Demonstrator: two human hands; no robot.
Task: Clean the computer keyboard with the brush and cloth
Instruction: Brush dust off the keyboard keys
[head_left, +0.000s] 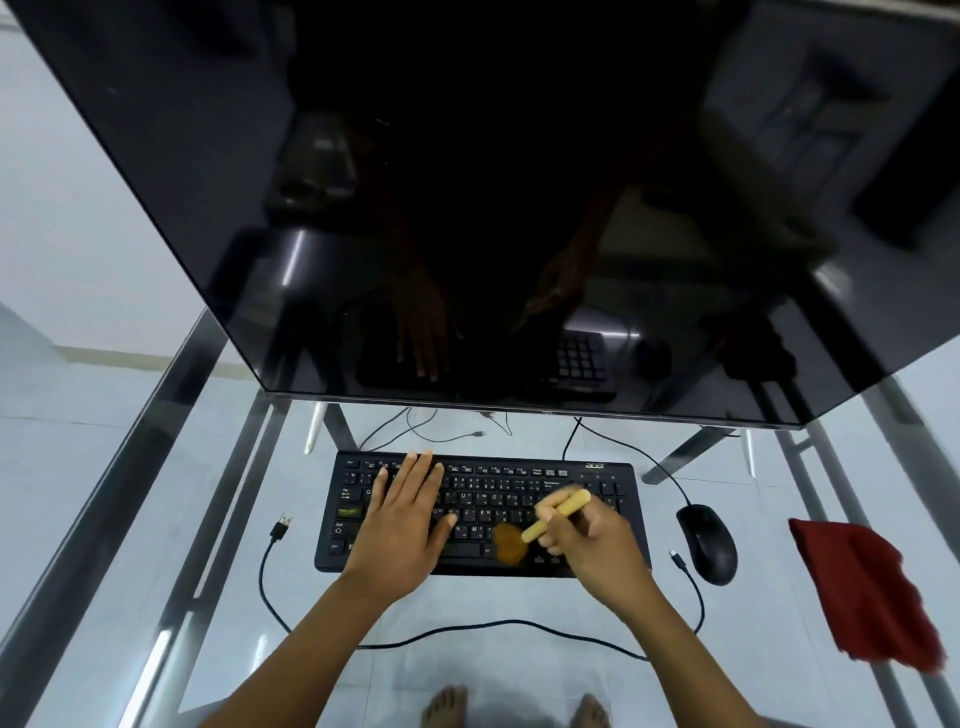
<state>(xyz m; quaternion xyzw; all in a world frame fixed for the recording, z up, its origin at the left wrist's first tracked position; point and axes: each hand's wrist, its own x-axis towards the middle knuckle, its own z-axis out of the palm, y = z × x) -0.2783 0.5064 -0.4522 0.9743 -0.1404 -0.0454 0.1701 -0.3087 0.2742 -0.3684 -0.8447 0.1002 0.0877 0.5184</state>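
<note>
A black keyboard (613, 478) lies on the glass desk below the monitor. My left hand (405, 514) rests flat on its left half, fingers straight and spread over the keys. My right hand (592, 540) grips the pale wooden handle of a small brush (550, 519). The brush's tan bristles, blurred, touch the bottom key rows right of the space bar. A dark red cloth (867, 592) lies crumpled on the desk at the far right, apart from both hands.
A large dark monitor (467, 208) overhangs the back of the desk. A black mouse (707, 543) sits right of the keyboard. A loose black cable (467, 629) with a USB plug (280, 527) curls across the glass desk (156, 519) in front. Bare feet show through the glass.
</note>
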